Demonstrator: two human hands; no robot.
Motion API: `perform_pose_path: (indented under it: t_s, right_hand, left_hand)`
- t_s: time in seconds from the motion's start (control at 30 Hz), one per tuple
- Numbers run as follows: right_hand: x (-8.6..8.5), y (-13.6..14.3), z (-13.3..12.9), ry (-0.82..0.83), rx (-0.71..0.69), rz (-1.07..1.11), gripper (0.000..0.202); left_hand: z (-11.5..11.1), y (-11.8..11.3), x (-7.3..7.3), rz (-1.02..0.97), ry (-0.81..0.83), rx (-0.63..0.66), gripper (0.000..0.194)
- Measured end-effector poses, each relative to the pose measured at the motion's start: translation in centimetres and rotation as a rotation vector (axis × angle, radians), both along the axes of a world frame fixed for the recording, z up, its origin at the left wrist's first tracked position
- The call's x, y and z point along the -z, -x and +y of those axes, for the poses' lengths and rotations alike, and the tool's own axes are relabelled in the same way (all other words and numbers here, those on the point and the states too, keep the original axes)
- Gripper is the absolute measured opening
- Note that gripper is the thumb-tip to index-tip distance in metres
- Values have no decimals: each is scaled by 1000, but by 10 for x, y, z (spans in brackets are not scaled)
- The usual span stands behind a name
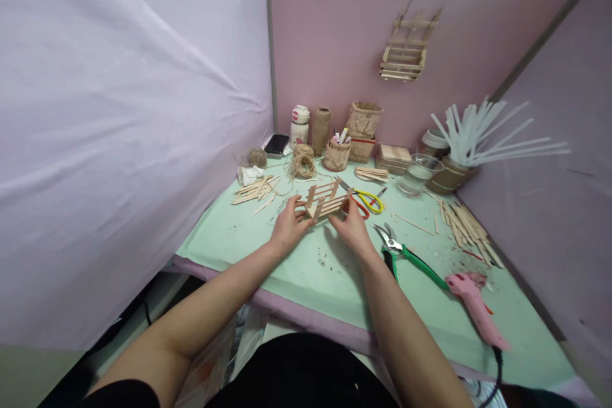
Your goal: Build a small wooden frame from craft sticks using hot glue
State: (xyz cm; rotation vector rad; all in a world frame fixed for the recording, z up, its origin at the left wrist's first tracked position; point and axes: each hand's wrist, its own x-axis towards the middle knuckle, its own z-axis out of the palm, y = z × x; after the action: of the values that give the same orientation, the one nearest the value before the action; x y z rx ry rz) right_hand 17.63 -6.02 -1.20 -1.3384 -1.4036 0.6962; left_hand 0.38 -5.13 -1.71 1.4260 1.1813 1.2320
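A small frame of wooden sticks (pixel 327 202), built of parallel slats, is held between both hands above the green-covered table (pixel 306 274). My left hand (pixel 289 224) grips its left end, fingers bent around the edge. At its right end my right hand (pixel 352 225) closes on the slats. Just behind the right hand lie scissors with yellow handles (pixel 371 201) and another red-handled tool (pixel 362 207). Green-handled pruning shears (pixel 393 243) rest open to the right.
A pink glue gun (pixel 473 306) with a black cord lies front right. Loose sticks are at left (pixel 258 190) and right (pixel 466 226). Twine (pixel 303 162), a pen pot (pixel 337 156), a clear cup (pixel 418 175) and a pot of white glue sticks (pixel 449 175) stand behind.
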Motion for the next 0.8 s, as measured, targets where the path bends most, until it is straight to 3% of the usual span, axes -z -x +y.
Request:
perform_pose_path:
  t_s: [0.23, 0.4, 0.6, 0.8]
  right_hand:
    - [-8, 4, -4, 30, -1, 70, 52]
    - [-1, 4, 1, 44, -16, 157, 49]
    - [7, 3, 4, 15, -19, 143, 55]
    - [10, 4, 6, 3, 35, 106, 59]
  left_hand:
    - [1, 0, 3, 2, -15, 9, 73]
    - [2, 1, 7, 63, -54, 11, 72]
    - [-1, 2, 0, 238, -117, -67, 71]
    - [0, 1, 2, 181, -120, -46, 72]
